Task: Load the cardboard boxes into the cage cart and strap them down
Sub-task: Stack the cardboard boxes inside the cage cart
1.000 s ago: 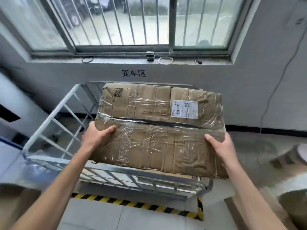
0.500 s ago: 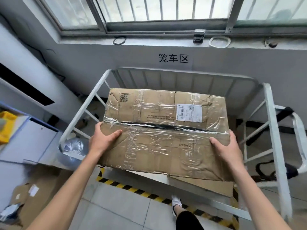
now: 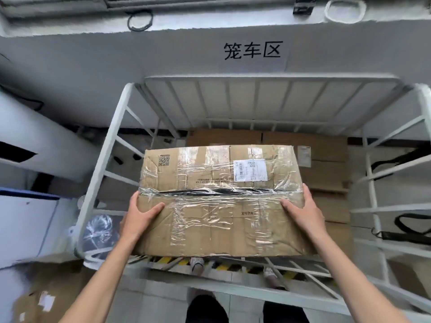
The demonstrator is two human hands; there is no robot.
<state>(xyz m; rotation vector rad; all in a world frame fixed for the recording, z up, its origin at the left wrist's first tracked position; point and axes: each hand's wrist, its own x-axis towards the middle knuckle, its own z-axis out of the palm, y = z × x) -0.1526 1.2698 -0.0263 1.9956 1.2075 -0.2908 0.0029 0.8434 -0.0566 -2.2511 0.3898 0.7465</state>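
Note:
I hold a taped cardboard box [image 3: 217, 194] with a white shipping label over the open top of the white cage cart [image 3: 105, 157]. My left hand [image 3: 140, 216] grips its near left corner, thumb on top. At the near right corner, my right hand [image 3: 303, 212] grips it the same way. Another cardboard box [image 3: 326, 169] lies lower inside the cart, behind and to the right of the held one. Black straps [image 3: 405, 226] hang on the cart's right side.
The cart stands against a grey wall with black characters [image 3: 251, 50] under a window sill. Flattened cardboard [image 3: 46, 297] lies on the floor at lower left. A blue-edged white unit [image 3: 25, 220] is left of the cart. Yellow-black floor tape [image 3: 168, 261] runs under the cart's front rail.
I have come closer and my view has tilted down. The box has moved forward and lower, from in front of the cart to over its inside. Both hands keep their grip.

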